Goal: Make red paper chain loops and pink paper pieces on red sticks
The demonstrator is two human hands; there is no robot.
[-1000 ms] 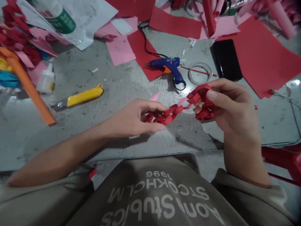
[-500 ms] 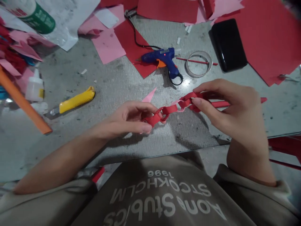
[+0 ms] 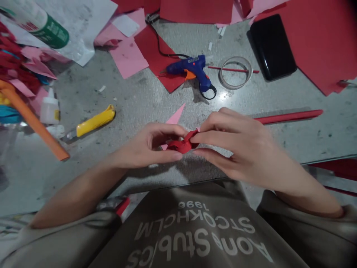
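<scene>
Between my hands, low over the table's near side, is a red paper chain (image 3: pixel 182 146) made of linked loops. My left hand (image 3: pixel 152 145) pinches its left end between thumb and fingers. From the other side my right hand (image 3: pixel 234 145) grips the chain's right end, its fingers covering most of the loops there. A small pink bit shows at the right fingertips. Just behind my left hand lies a pointed pink paper scrap (image 3: pixel 176 116) on the table. A red paper strip (image 3: pixel 290 116) lies to the right, partly behind my right hand.
A blue glue gun (image 3: pixel 195 70) with its cord lies ahead, beside a tape ring (image 3: pixel 235 73) and a black box-like object (image 3: pixel 272 47). On the left are a yellow cutter (image 3: pixel 95 121), a small glue bottle (image 3: pixel 50 108) and an orange strip (image 3: pixel 36 123). Red paper (image 3: pixel 315 41) covers the back right.
My right hand has moved left and closer to my left hand, bunching up the chain that was stretched between them. More of the red strip at right is uncovered.
</scene>
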